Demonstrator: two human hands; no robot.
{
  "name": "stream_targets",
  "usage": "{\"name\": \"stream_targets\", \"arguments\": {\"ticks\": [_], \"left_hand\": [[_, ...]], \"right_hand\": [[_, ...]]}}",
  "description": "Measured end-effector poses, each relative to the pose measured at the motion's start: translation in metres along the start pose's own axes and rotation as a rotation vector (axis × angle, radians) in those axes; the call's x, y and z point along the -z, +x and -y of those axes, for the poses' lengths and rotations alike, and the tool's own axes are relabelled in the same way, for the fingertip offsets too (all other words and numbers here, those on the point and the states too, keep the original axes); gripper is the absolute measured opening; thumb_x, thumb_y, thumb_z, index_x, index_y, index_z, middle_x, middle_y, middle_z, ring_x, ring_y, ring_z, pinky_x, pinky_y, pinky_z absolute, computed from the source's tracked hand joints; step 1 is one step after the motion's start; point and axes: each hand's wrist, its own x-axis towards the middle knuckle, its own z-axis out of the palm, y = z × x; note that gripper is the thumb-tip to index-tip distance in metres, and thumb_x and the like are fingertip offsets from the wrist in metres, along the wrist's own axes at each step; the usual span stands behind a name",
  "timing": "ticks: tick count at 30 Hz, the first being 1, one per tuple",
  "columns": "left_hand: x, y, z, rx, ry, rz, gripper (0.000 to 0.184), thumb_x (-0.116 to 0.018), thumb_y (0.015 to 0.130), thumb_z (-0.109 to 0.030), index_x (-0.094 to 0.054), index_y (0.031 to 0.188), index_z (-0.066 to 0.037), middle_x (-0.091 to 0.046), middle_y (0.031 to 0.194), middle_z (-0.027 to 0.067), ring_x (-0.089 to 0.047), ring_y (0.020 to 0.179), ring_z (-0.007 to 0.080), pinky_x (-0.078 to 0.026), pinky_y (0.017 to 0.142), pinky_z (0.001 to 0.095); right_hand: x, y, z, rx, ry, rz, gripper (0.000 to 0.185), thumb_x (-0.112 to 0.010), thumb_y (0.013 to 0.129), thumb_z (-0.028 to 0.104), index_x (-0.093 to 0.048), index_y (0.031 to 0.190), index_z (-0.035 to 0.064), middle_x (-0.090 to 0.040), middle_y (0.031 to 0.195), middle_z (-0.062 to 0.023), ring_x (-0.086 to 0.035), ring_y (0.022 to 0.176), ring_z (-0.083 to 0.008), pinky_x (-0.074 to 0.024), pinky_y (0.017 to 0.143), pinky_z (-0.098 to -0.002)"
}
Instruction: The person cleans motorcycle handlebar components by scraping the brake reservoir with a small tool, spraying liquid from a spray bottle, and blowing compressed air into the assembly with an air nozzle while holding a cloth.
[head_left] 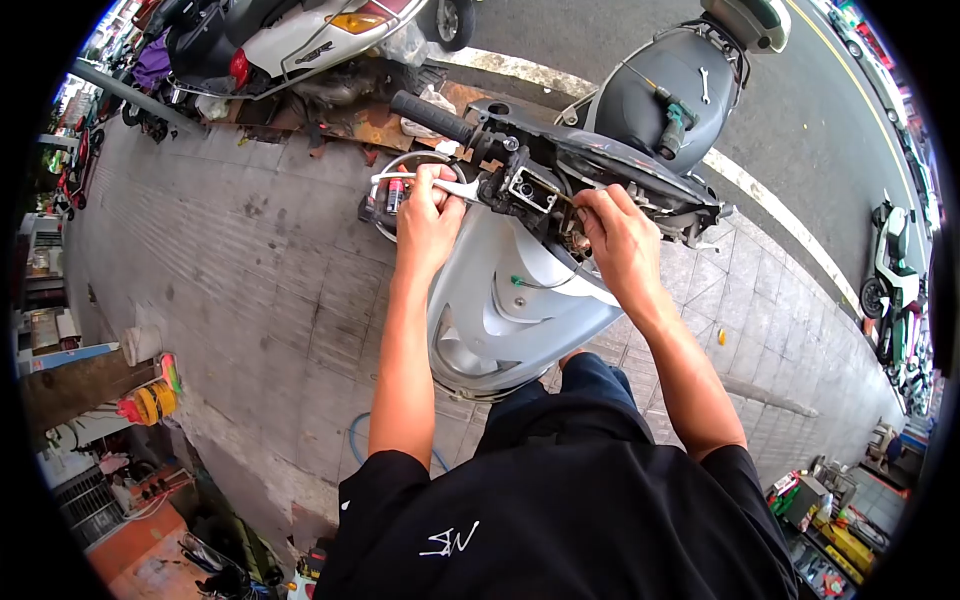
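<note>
Silver bodywork makes up the front panel (pixel 490 255) of the scooter (pixel 585 270), which stands on the pavement (pixel 250 230) near its roadside edge, handlebar stripped open. The left hand (pixel 432 205) is closed around the pale brake lever (pixel 460 188) — a hold that seems suited to squeezing or steadying it. The right hand (pixel 615 225) has its fingertips pinched together just beside the open rectangular housing (pixel 531 189), probably for fine control; I cannot tell what, if anything, sits between them.

On the seat (pixel 610 110), a drill (pixel 676 122) lies toward the edge nearest the handlebar and a wrench (pixel 704 86) nearer the rear end, likely put there as a handy shelf. The dark cowling (pixel 625 157) stands between the right hand and those tools — an obstacle to reach over. A green connector (pixel 517 281) dangles against the panel. Past the left hand sits a red can (pixel 395 194); another scooter (pixel 300 40) is parked beyond the pavement's edge.
</note>
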Motion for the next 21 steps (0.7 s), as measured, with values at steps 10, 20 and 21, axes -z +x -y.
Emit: {"name": "stream_targets", "arguments": {"ticks": [10, 20, 21], "left_hand": [[-0.001, 0.001, -0.002, -0.021, 0.028, -0.006, 0.022, -0.059, 0.086, -0.002, -0.052, 0.106, -0.006, -0.054, 0.059, 0.0051, -0.049, 0.052, 0.0133, -0.043, 0.055, 0.0318], [-0.001, 0.003, 0.002, 0.024, 0.009, 0.035, 0.023, -0.056, 0.086, 0.002, -0.049, 0.107, -0.005, -0.059, 0.070, 0.0003, -0.051, 0.062, 0.0042, -0.041, 0.057, 0.0232], [-0.002, 0.003, 0.003, 0.022, -0.009, 0.028, 0.023, -0.056, 0.087, 0.003, -0.049, 0.107, -0.005, -0.059, 0.069, 0.0000, -0.051, 0.062, 0.0042, -0.041, 0.057, 0.0230]], "right_hand": [[-0.020, -0.010, 0.012, -0.173, 0.197, -0.098, 0.011, -0.064, 0.089, 0.006, -0.062, 0.099, 0.0063, -0.059, 0.089, -0.0113, -0.063, 0.074, -0.0330, -0.0508, 0.064, -0.0402], [-0.025, -0.002, 0.029, -0.205, 0.265, -0.086, 0.009, -0.065, 0.086, 0.010, -0.060, 0.092, 0.0062, -0.064, 0.084, -0.0093, -0.065, 0.069, -0.0303, -0.0524, 0.061, -0.0387], [-0.028, 0.002, 0.033, -0.180, 0.218, -0.086, 0.009, -0.064, 0.086, 0.009, -0.059, 0.093, 0.0062, -0.064, 0.084, -0.0098, -0.065, 0.068, -0.0309, -0.0521, 0.061, -0.0393]]}}
